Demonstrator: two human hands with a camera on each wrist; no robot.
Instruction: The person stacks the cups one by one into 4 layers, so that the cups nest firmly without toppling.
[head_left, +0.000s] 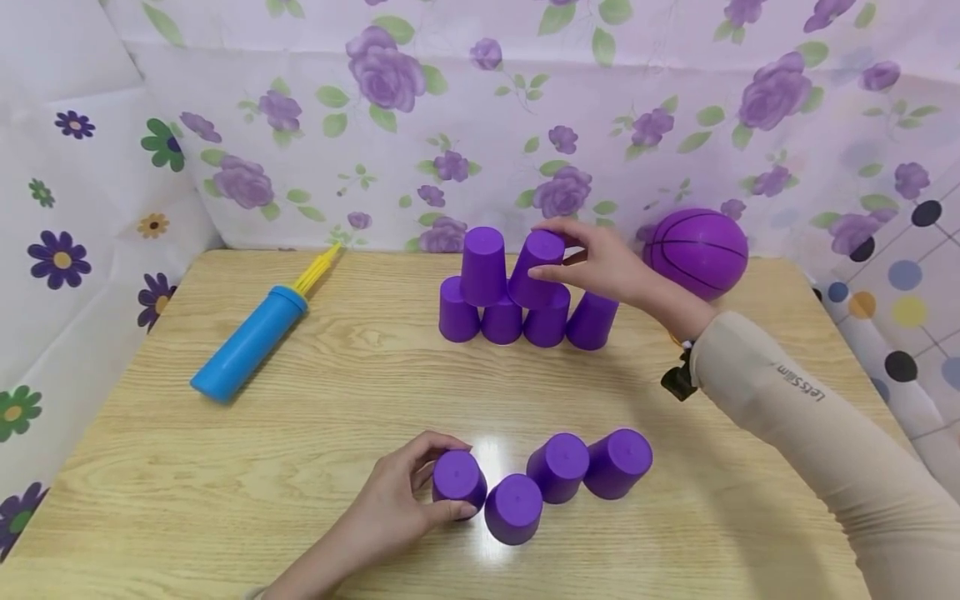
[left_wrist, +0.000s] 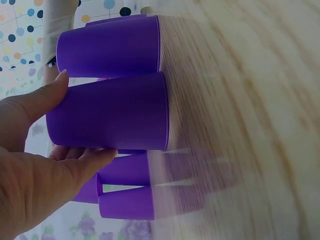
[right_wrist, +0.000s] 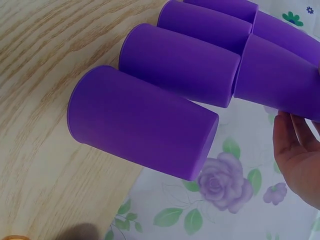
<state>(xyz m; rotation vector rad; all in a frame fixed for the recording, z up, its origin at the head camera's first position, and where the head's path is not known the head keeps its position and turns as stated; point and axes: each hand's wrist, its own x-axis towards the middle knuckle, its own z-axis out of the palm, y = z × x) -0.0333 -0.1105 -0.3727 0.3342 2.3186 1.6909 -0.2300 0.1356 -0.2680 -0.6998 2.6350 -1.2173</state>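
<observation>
Right hand (head_left: 600, 262) pinches a tilted cup (head_left: 537, 268) onto the stack's (head_left: 525, 321) second row, left hand (head_left: 390, 504) clasps a counter (head_left: 225, 467) cup (head_left: 458, 481); a crooked landing could topple everything.

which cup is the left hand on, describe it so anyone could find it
On the wooden table, four upside-down purple cups sit in a loose row near the front edge. The left hand grips the cup at the left end, the only one with fingers round it.
</observation>
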